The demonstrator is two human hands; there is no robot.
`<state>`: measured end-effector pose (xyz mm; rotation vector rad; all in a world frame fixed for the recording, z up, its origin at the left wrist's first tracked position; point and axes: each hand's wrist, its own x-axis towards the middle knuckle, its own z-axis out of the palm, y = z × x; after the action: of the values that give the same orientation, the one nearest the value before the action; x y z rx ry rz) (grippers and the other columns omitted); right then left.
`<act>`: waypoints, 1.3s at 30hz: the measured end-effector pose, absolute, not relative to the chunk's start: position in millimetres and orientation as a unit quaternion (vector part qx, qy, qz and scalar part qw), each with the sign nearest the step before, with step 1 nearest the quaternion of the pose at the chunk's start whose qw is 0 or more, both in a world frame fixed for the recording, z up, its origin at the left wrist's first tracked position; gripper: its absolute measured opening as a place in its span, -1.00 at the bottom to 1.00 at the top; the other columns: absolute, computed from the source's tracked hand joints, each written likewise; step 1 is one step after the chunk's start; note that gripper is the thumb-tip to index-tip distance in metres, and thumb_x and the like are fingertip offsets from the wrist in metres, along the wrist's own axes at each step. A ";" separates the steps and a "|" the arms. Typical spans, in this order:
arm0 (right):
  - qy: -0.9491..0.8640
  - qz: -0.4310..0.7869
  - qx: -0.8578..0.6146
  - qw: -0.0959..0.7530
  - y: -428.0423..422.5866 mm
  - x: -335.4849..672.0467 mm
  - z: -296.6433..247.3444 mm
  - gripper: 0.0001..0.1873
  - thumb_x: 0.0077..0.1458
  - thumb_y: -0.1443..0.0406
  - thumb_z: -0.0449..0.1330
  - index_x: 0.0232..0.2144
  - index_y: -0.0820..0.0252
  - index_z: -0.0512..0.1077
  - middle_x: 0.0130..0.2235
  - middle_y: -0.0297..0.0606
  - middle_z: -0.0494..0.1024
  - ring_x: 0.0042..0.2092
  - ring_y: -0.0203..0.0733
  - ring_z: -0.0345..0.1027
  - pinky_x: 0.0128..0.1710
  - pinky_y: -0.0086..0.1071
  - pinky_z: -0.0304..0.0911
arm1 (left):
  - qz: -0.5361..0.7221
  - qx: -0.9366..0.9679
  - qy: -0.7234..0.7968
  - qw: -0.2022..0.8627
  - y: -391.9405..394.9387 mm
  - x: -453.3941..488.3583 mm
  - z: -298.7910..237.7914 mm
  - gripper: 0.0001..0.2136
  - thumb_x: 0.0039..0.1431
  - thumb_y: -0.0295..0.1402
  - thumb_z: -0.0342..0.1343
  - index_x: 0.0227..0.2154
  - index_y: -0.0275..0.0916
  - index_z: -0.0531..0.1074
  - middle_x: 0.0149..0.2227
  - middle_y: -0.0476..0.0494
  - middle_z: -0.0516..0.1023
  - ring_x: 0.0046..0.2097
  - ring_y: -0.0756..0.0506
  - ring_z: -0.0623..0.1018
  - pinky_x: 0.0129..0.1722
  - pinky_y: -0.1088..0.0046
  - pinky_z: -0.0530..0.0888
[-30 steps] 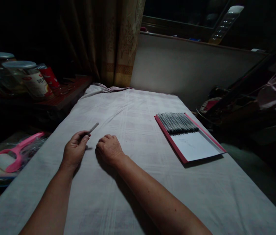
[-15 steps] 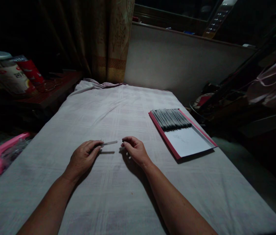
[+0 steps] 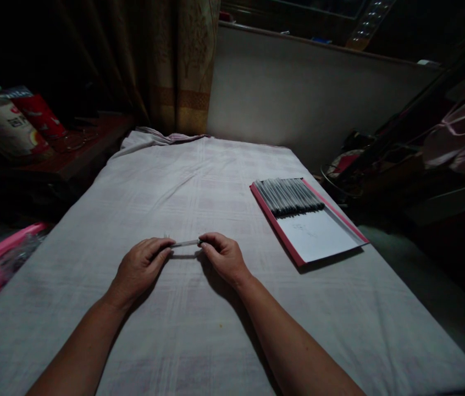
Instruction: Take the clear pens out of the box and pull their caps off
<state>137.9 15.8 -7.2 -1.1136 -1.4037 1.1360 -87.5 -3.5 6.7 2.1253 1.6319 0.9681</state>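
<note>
Over the cloth-covered table, my left hand [image 3: 142,265] is closed, its thumb and fingers pinching one end of a slim clear pen [image 3: 184,243]. The pen lies nearly level between both hands, just above the cloth. My right hand [image 3: 226,259] pinches a small black pen end piece [image 3: 200,242], which now touches the pen's right end. The fingertips partly hide it, so whether it is seated in the barrel is unclear. To the right, a shallow red-edged box [image 3: 274,226] holds a row of several clear pens with black ends [image 3: 289,196] in its far part.
A pale checked cloth [image 3: 183,319] covers the table. Left of it are a dark red side table [image 3: 71,162] with a jar [image 3: 7,129] and a red can [image 3: 40,115], and a pink plastic object [image 3: 4,258]. A curtain [image 3: 191,66] hangs behind.
My right hand has moved left, bringing the small black end piece against the pen's right end and closing the gap. My left hand keeps its hold. The view has shifted slightly.
</note>
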 end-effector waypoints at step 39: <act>-0.743 0.306 -0.474 0.361 10.3 150.8 11.8 -0.82 0.25 0.20 0.09 -0.29 0.10 0.46 -0.40 -0.30 0.57 -0.38 -0.21 0.40 -0.31 -0.39 0.24 | 0.348 0.741 0.551 0.165 -6.1 -84.0 6.0 -0.69 0.28 -0.07 0.04 -0.18 -0.09 0.60 -0.19 -0.12 0.69 -0.14 -0.15 0.65 -0.04 0.28 0.56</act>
<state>150.8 10.3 11.8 -1.2214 -1.9143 0.7877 -84.0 -6.1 6.0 2.1110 1.5689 0.9917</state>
